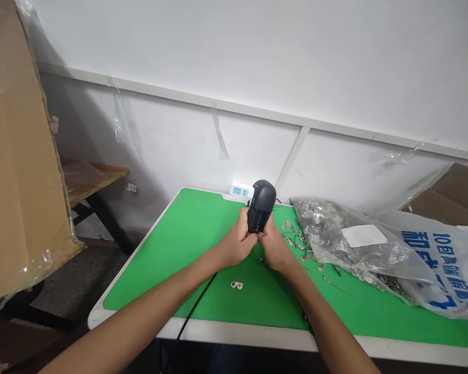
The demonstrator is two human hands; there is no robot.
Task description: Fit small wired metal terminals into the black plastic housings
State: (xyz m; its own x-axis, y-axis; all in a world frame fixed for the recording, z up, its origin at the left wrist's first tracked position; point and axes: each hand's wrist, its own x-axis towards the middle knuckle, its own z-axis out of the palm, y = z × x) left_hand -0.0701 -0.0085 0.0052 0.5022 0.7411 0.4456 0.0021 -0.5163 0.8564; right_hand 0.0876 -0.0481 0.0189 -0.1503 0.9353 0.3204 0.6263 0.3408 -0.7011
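Note:
Both my hands meet over the far middle of the green table (187, 244). My left hand (236, 241) and my right hand (272, 248) are closed around the lower end of an upright black rounded device (261, 205), fingers pinched together at its base. What the fingertips press there is too small to make out. A black cable (193, 311) runs from under my left forearm toward the front edge. A small metal clip (236, 284) lies on the green surface just in front of my hands.
A clear bag of small metal parts (335, 234) lies right of my hands, several loose parts (296, 241) spilled beside it. A white bag with blue print (444, 270) sits far right. A power strip (239, 190) rests at the back edge. A big cardboard box (15, 171) stands left.

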